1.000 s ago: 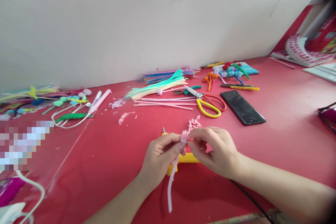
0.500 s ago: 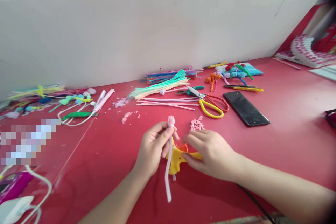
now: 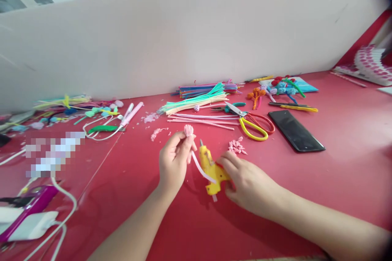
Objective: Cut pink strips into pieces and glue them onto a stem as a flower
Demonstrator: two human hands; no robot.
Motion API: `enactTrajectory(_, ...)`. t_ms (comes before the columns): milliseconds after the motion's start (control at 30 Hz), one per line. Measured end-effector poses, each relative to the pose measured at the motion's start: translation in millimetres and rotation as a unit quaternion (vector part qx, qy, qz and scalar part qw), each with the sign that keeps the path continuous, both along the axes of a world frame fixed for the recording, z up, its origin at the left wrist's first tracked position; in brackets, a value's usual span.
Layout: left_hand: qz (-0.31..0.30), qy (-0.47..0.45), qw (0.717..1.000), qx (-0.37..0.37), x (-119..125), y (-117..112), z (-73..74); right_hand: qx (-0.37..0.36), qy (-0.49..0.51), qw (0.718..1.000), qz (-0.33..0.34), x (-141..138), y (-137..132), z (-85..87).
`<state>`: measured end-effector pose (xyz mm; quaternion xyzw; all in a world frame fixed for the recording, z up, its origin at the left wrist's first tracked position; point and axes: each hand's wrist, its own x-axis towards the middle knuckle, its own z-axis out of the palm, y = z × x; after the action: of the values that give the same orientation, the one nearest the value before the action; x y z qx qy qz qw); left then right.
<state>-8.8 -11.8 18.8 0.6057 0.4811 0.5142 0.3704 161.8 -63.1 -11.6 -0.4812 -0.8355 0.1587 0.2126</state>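
My left hand [image 3: 174, 157] is closed, pinching a pipe-cleaner flower [image 3: 188, 130] just under its pink head. Its pale stem [image 3: 200, 168] curves down to the right, its end crossing in front of the glue gun. My right hand [image 3: 248, 179] has its fingers round the handle of the yellow glue gun [image 3: 211, 167]. The gun's nozzle points up and away, to the right of the flower, and a stub of glue stick shows at its back. Just beyond my right hand lies a small pile of pink pieces [image 3: 237, 146].
Scissors [image 3: 255, 124] with red and yellow handles lie ahead, beside a black phone [image 3: 295, 130]. Bundles of pipe cleaners [image 3: 199, 98] lie near the white partition [image 3: 183, 36]. White cables [image 3: 72, 202] and a pink tool [image 3: 132, 114] occupy the left of the red table [image 3: 128, 175].
My left hand has drawn the flower away to the left of the glue gun, and its stem now swings right. The gun has come into fuller view in my right hand. The view has shifted slightly left.
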Motion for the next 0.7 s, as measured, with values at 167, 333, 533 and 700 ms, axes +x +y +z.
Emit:
enactTrajectory(167,-0.010,-0.003,0.999,-0.032,1,-2,-2.5,0.033,0.156,0.981,-0.109,14,10,10.1)
enactTrajectory(333,-0.109,-0.126,0.972,-0.164,8,-2,-7.5,0.018,0.296,0.950,-0.102,18,9,7.7)
enactTrajectory(533,-0.259,-0.169,0.911,-0.273,17,-13,-9.1,-0.136,0.446,0.879,-0.100,13,11,12.7)
enactTrajectory(700,-0.328,-0.159,0.876,-0.317,25,-24,-17.2,-0.192,0.499,0.843,-0.060,10,15,18.6)
